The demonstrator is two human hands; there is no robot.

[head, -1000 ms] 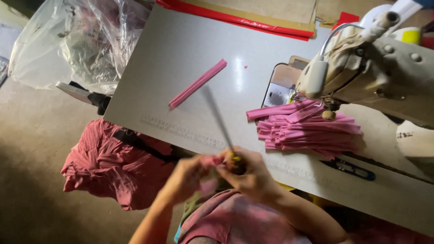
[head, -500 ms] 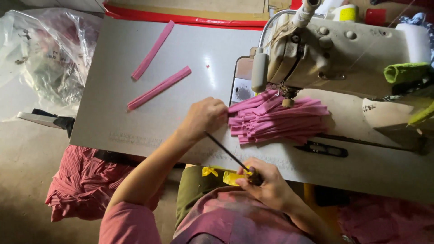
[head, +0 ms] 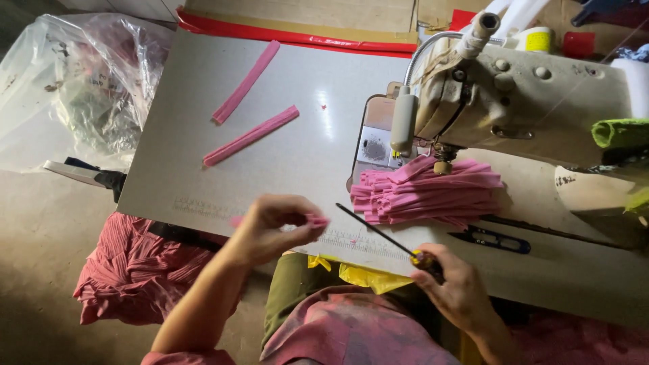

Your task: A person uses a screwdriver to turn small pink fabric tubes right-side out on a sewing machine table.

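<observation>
My left hand point(head: 274, 226) pinches one pink fabric strip point(head: 316, 220) at the table's front edge; its end sticks out past my fingers. My right hand point(head: 453, 287) grips a thin dark rod point(head: 375, 230) by its yellow handle, and the rod's tip points up-left toward the strip. A pile of pink fabric strips point(head: 426, 192) lies under the sewing machine point(head: 514, 101) head. Two more pink strips point(head: 251, 135) lie apart on the grey table point(head: 189, 182) at the left.
Small black thread snips point(head: 490, 240) lie right of the pile. A clear plastic bag point(head: 74, 88) sits off the table's left side. Pink cloth point(head: 132, 270) is bundled below the table edge. Red-edged cardboard point(head: 304, 20) lines the far side.
My left hand left the pile with a pink strip and came back toward me. My right hand and the rod shifted right. The camera view moved slightly.
</observation>
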